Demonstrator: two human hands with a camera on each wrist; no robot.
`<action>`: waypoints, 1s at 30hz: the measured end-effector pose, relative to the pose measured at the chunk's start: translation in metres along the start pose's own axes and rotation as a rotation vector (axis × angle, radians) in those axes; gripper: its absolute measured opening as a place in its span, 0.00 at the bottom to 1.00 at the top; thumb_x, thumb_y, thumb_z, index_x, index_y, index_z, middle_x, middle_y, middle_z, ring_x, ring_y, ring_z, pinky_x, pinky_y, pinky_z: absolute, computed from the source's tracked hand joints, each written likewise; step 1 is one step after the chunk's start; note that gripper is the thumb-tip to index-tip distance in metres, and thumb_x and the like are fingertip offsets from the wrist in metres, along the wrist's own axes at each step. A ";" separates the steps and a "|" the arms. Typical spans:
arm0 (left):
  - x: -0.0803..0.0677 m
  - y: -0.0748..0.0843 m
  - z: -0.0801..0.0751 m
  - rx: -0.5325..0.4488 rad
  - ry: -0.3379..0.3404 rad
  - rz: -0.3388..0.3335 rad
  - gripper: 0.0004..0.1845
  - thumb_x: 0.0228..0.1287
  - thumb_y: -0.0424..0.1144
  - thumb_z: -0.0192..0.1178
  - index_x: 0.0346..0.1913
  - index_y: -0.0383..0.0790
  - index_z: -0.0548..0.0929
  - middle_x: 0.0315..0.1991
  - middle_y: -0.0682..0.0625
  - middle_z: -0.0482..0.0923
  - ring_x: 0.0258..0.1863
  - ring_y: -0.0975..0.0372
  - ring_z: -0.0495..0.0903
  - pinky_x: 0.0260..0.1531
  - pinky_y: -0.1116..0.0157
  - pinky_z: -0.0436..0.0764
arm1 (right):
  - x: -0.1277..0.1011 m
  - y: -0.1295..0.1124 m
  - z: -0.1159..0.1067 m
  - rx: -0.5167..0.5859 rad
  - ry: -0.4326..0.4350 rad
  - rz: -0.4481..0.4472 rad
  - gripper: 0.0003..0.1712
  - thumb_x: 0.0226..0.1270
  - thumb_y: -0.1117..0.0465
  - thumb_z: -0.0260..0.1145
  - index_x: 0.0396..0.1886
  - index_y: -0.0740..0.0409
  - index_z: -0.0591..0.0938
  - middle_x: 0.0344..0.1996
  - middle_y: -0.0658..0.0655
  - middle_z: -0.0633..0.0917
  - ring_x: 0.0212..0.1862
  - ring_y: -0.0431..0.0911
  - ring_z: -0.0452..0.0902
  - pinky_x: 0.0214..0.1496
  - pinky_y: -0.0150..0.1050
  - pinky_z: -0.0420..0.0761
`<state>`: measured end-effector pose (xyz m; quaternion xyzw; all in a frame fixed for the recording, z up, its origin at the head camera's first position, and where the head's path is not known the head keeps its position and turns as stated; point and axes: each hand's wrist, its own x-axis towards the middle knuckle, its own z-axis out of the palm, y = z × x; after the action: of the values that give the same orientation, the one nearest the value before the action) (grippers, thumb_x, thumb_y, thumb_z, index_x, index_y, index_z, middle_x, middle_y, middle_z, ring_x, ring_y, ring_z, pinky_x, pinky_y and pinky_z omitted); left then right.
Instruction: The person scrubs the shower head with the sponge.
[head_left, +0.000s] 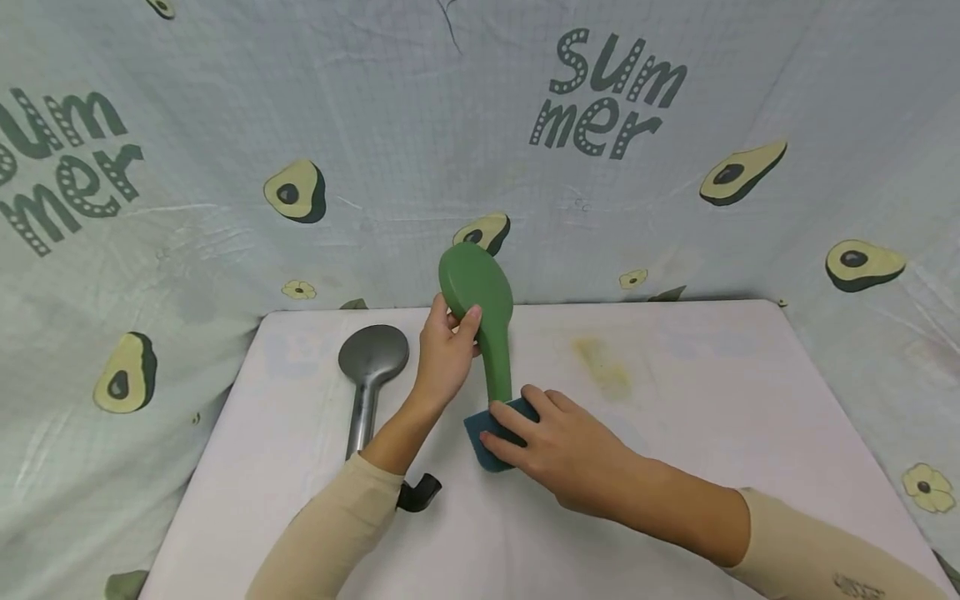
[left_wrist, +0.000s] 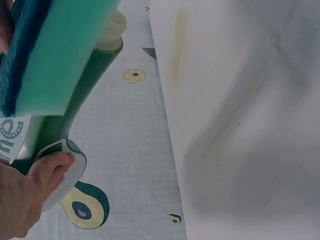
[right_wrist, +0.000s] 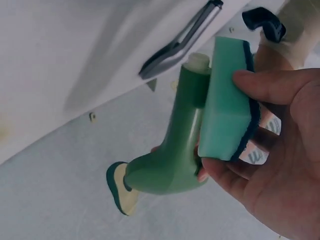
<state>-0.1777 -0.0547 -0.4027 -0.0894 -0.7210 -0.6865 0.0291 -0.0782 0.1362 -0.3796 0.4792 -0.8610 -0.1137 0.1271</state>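
A green hand shower head (head_left: pixel 480 287) is raised over the table, its round head up and its handle slanting down. My left hand (head_left: pixel 442 358) grips it by the round head, thumb on the near side. Beside the handle's lower end, my right hand (head_left: pixel 568 446) pinches a sponge (head_left: pixel 477 430). The sponge has a turquoise foam side (right_wrist: pixel 227 100) and a dark blue scouring side; the foam faces the handle and lies along it in the right wrist view. A pale threaded end (right_wrist: pixel 198 62) shows at the tip of the handle.
A grey shower head (head_left: pixel 373 354) with a shiny handle lies on the white table (head_left: pixel 712 375), left of my left forearm, which hides part of it. A black curved piece (head_left: pixel 422 493) shows beside that sleeve. Printed cloth (head_left: pixel 420 125) hangs behind the table.
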 end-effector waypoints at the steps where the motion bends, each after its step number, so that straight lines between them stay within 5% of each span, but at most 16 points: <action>1: 0.001 0.001 0.000 0.002 0.005 0.003 0.21 0.82 0.38 0.52 0.70 0.35 0.67 0.56 0.32 0.83 0.49 0.44 0.88 0.41 0.56 0.90 | -0.001 0.000 0.000 0.002 -0.004 0.001 0.40 0.55 0.52 0.82 0.70 0.40 0.78 0.67 0.57 0.74 0.55 0.61 0.77 0.51 0.46 0.86; 13: -0.002 0.001 -0.003 0.009 0.011 0.027 0.22 0.82 0.39 0.52 0.71 0.36 0.66 0.57 0.35 0.82 0.48 0.51 0.87 0.37 0.67 0.87 | 0.018 0.042 0.004 0.023 0.109 0.234 0.44 0.56 0.63 0.78 0.74 0.44 0.74 0.68 0.62 0.73 0.60 0.65 0.74 0.54 0.52 0.86; 20: -0.003 -0.003 -0.007 -0.047 -0.004 0.022 0.22 0.82 0.37 0.51 0.72 0.34 0.65 0.59 0.32 0.81 0.53 0.45 0.87 0.41 0.63 0.90 | 0.016 0.032 0.013 0.038 0.113 0.125 0.44 0.54 0.61 0.79 0.72 0.46 0.75 0.66 0.62 0.74 0.58 0.62 0.75 0.59 0.53 0.82; 24: -0.002 -0.004 -0.009 -0.152 0.023 0.015 0.21 0.82 0.34 0.49 0.71 0.32 0.64 0.59 0.29 0.80 0.52 0.43 0.87 0.41 0.60 0.90 | 0.006 0.016 0.021 0.145 0.107 0.059 0.40 0.60 0.60 0.77 0.72 0.43 0.75 0.67 0.60 0.72 0.56 0.59 0.75 0.59 0.49 0.83; 30: -0.001 0.000 -0.011 -0.251 0.048 0.005 0.17 0.83 0.33 0.47 0.67 0.30 0.66 0.55 0.26 0.80 0.43 0.59 0.89 0.39 0.62 0.90 | -0.015 0.004 0.039 0.331 0.202 0.048 0.39 0.63 0.61 0.76 0.72 0.42 0.73 0.68 0.60 0.70 0.62 0.57 0.73 0.59 0.46 0.85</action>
<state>-0.1776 -0.0654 -0.4024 -0.0776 -0.6284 -0.7732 0.0366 -0.0864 0.1543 -0.4165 0.4818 -0.8620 0.0813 0.1352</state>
